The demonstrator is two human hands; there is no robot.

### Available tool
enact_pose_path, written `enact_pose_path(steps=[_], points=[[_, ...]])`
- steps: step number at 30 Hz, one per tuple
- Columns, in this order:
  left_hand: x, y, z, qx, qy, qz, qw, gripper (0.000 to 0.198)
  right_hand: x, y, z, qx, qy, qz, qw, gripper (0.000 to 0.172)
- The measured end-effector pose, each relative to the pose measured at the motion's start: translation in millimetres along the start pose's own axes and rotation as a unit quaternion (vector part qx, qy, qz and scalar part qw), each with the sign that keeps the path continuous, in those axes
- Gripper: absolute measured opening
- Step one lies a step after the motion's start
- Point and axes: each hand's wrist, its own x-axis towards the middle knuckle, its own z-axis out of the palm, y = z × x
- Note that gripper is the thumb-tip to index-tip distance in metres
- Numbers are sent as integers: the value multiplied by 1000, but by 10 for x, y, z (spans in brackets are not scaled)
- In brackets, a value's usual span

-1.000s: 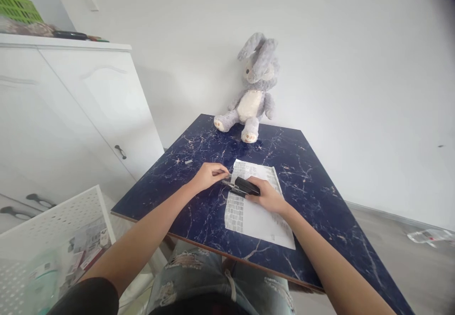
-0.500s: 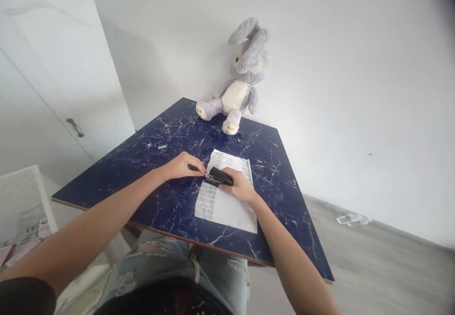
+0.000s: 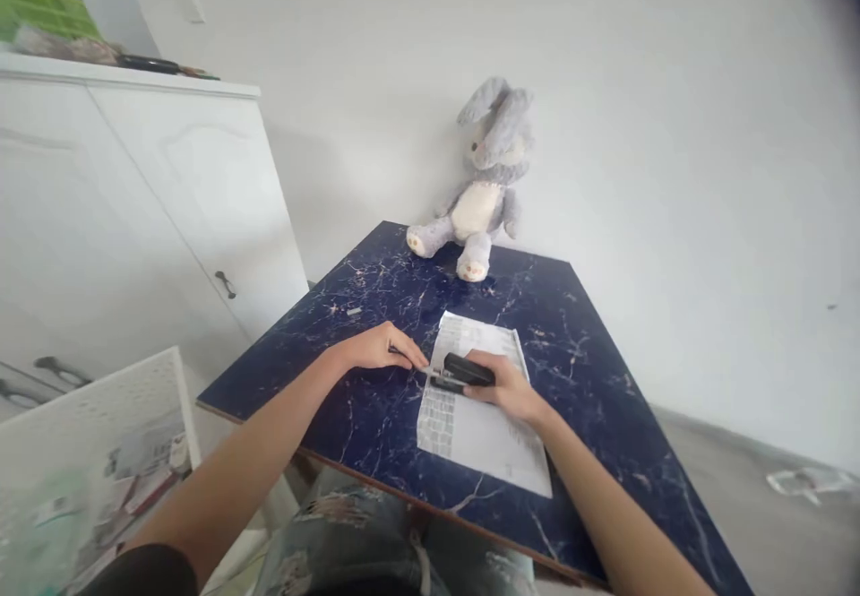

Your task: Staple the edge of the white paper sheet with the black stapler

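Note:
A black stapler (image 3: pixel 468 370) is in my right hand (image 3: pixel 507 385), which is wrapped round its rear end above the sheet of paper (image 3: pixel 490 444). Its jaws stand apart at the left, and a thin, light metallic part shows there. My left hand (image 3: pixel 386 349) is pinched at that end, fingertips against or just beside the metallic part; what they grip is too small to make out. The paper, white with a grey brick-like pattern along its left side and top, lies on the dark blue marbled table (image 3: pixel 349 417) under the stapler.
A grey plush rabbit (image 3: pixel 477 206) sits at the table's back edge by the wall. A small pale piece (image 3: pixel 354 311) lies on the table's left part. White cabinets (image 3: pixel 202 157) stand at left, with a white bin (image 3: pixel 178 399) of assorted items below. A clear plastic item (image 3: pixel 810 481) lies on the floor.
The view has shifted, showing more of the cabinet top and bin at left. A light metallic strip now shows more clearly between my left fingertips and the stapler; my right hand keeps its hold.

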Motion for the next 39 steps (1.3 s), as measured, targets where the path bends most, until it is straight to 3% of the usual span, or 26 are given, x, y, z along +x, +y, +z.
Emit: enact_pose_path(steps=[4,8,11,14,16,18,20,22,23,25,26,28,30,33,37,39], points=[[7,83,165,-69,-12,-1,998,23,-19,-126,40,2,-29,-35,999,18],[98,38,330,-72,99,-15,992,31,42,-176,103,21,1,-36,999,26],[136,29,386,-51,83,-9,995,26,51,-202,138,25,13,-38,999,29],[106,76,251,-33,97,12,995,29,55,-209,192,15,28,-10,999,28],[15,78,39,1,200,21,980,30,97,-226,281,1,54,24,998,28],[-138,18,-208,30,389,9,921,21,192,-291,448,-20,85,48,995,28],[-307,-99,-414,57,589,-42,805,21,341,-423,712,-52,119,55,990,23],[-424,-237,-535,95,715,-113,684,23,546,-606,1034,-94,145,55,983,17],[-451,-300,-566,114,735,-146,653,25,670,-702,1188,-114,150,52,981,16],[-448,-392,-587,144,731,-204,635,27,940,-866,1420,-123,162,62,977,15],[-429,-416,-585,159,717,-222,641,28,1064,-923,1481,-123,177,72,974,16],[-386,-430,-566,198,691,-240,652,30,1218,-971,1494,-120,207,88,967,17],[-355,-419,-536,236,666,-240,665,30,1188,-914,1391,-124,240,101,957,15],[-322,-416,-495,269,635,-252,679,28,842,-654,1084,-142,284,128,940,11],[-280,-465,-473,304,584,-315,684,26,241,-234,614,-169,318,186,914,11],[-276,-493,-452,344,556,-341,675,22,3,-85,472,-179,320,206,907,12]])
